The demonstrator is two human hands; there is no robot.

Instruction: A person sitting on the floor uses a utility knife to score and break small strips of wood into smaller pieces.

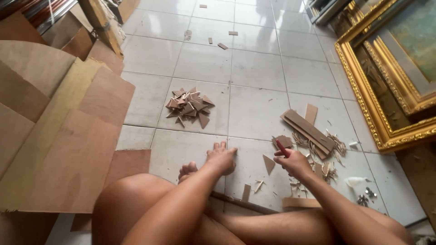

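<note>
Right fingers [286,156] clamped on red knife [282,148] | left fingers [222,147] together, flat on floor tile [254,113]

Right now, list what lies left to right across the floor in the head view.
Brown boards → pile of small cut pieces → left hand → right hand holding a red tool → gold picture frame.
</note>
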